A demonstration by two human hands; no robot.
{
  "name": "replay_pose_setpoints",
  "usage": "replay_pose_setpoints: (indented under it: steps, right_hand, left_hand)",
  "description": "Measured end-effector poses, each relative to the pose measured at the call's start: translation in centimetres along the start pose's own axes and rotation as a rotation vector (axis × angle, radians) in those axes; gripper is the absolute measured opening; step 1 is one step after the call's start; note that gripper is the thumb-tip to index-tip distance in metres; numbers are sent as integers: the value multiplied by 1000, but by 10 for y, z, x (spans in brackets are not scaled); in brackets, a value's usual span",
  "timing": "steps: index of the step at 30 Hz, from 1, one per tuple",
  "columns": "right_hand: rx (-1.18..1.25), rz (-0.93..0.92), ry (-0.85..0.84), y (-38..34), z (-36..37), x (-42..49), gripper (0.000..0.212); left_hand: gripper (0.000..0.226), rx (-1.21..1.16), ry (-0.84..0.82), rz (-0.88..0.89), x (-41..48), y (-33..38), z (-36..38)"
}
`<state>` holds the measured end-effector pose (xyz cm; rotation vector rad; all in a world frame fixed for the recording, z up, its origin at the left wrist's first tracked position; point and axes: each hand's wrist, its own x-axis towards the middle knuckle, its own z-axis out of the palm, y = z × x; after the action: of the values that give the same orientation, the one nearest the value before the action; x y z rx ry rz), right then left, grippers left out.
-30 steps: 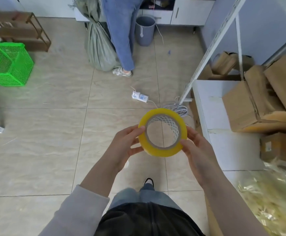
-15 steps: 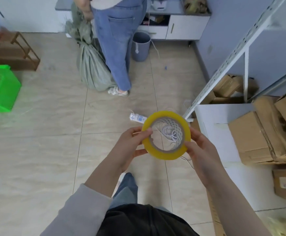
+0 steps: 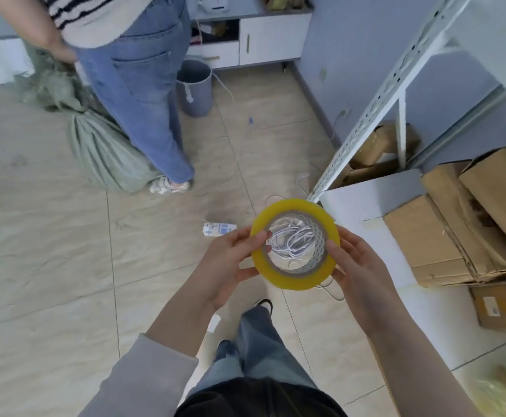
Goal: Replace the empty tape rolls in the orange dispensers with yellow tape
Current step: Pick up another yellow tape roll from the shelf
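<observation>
A yellow tape roll [image 3: 298, 276] with a pale core is held up in front of me, its hole facing the camera. My left hand [image 3: 230, 263] grips its left rim, thumb over the top edge and fingers under it. On the opposite rim, my right hand [image 3: 355, 263] holds the roll with curled fingers. No orange dispenser shows in this view.
Another person in blue jeans [image 3: 143, 94] stands ahead on the left beside a green sack [image 3: 104, 155]. A grey bin [image 3: 194, 87] is behind them. A white power strip [image 3: 219, 229] and cable lie on the tiled floor. The white metal shelf [image 3: 363, 127] at right holds cardboard boxes [image 3: 444, 236].
The view has moved forward and tilted up, so the person, bin and cabinet are nearer. Both hands keep the same hold on the tape roll.
</observation>
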<state>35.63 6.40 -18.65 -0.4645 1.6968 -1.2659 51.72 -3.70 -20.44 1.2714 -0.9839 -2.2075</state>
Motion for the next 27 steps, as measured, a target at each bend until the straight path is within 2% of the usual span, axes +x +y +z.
replay_pose_setpoints:
  steps: [4,8,12,16,19,22,25,27]
  right_hand:
    - [67,-23,19,-26,-21,30,34]
    - [156,-40,78,-50,-48,55,43]
    - [213,-134,159,-84,-81,73,36]
    - [242,-225,244,-120,-114,79,44]
    - [255,-293,302,-145,-136,82,53]
    - [297,-349,345,-168,-153,83,66]
    - [290,-385,429,-192,-166,79,40]
    - [286,-384,528,-208,-172,75,38]
  left_hand:
    - [57,48,-74,49,37,32,31]
    - [60,107,-169,100,69,62,70]
    - [53,183,-299,159,95,94,114]
    - [27,289,-524,161,120,132,163]
    - [42,330,-704,151,135,161,201]
    - [42,300,-888,129,144,187,240]
    - [38,279,-1081,146,147,207,277]
    - [36,297,-1183,181,145,219,298]
